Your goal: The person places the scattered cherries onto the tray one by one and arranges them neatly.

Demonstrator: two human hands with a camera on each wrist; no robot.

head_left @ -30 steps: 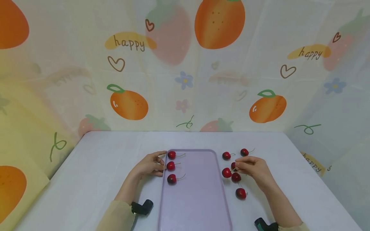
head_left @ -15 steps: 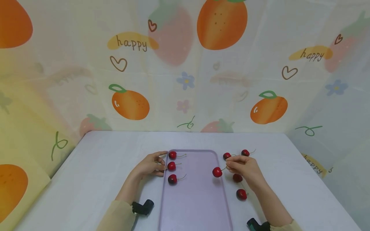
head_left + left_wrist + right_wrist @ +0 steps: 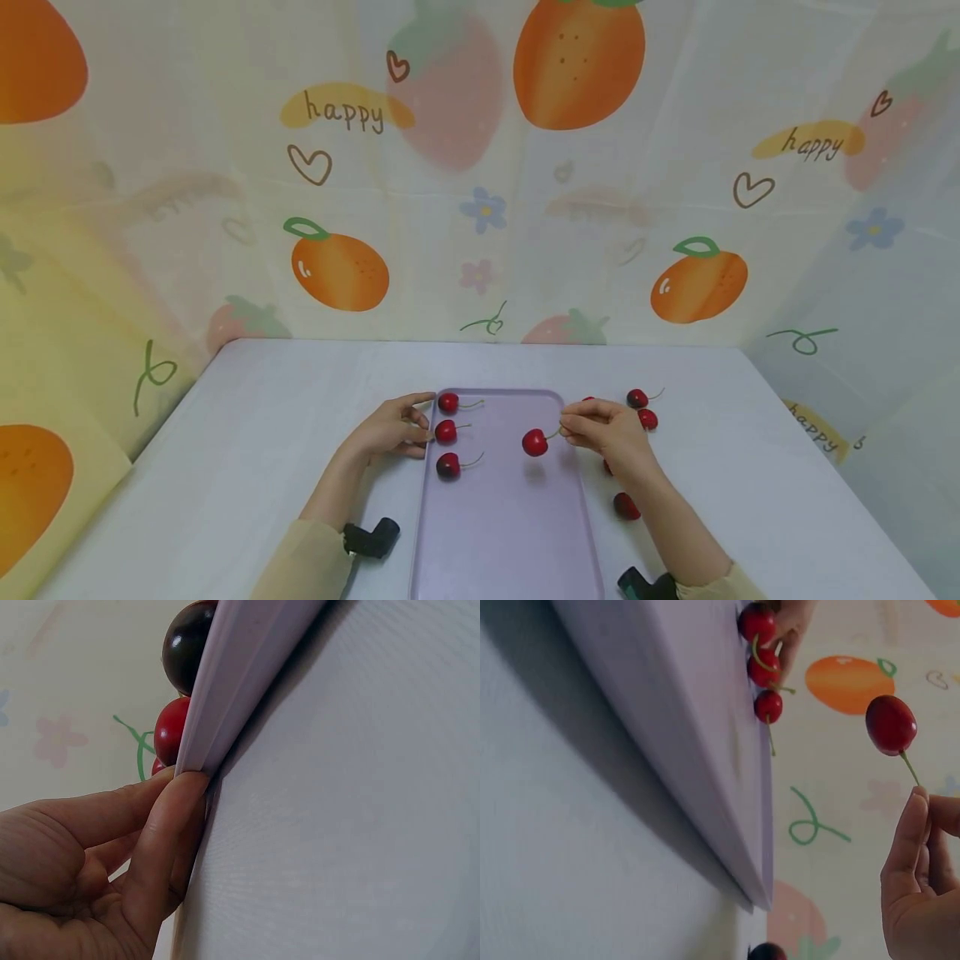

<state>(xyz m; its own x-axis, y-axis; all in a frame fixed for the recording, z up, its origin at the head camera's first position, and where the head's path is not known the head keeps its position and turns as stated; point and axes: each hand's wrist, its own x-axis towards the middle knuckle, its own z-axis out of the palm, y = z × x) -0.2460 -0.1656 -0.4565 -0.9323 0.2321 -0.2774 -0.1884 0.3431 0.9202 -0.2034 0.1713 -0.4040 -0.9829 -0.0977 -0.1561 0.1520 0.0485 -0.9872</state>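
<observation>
Fingers (image 3: 943,814) and thumb of the right hand (image 3: 618,433) pinch the thin stem (image 3: 553,434) of a red cherry (image 3: 535,442), held up over the lilac tray (image 3: 510,533), right of its middle. A soft shadow (image 3: 534,473) falls on the tray below the fruit and apart from it. From the right wrist, the round body shows whole and glossy, with only the stem meeting the fingertips.

On the tray's other side, the left hand (image 3: 390,429) sits at the far left corner. Its forefinger reaches to the corner while the other fingers bend beside the edge; the left wrist view shows tips touching the tray's outer wall. Whether they grip that edge or merely rest against it, I cannot tell.

Three cherries (image 3: 446,431) lie in a column just inside the tray's left rim, near the far end, their stems pointing right. More lie on the white table (image 3: 735,467) to the right of the tray: a stemmed cherry (image 3: 637,398) farthest back, a partly covered cherry (image 3: 648,419) just beside it, and a dark cherry (image 3: 626,506) closest to the person, next to the forearm. Slivers of two others show around the right hand.

Cream sleeves (image 3: 311,562) cover the forearms, and a black device (image 3: 372,538) sits at each wrist. Behind the table hangs a fruit-patterned backdrop (image 3: 420,275).
</observation>
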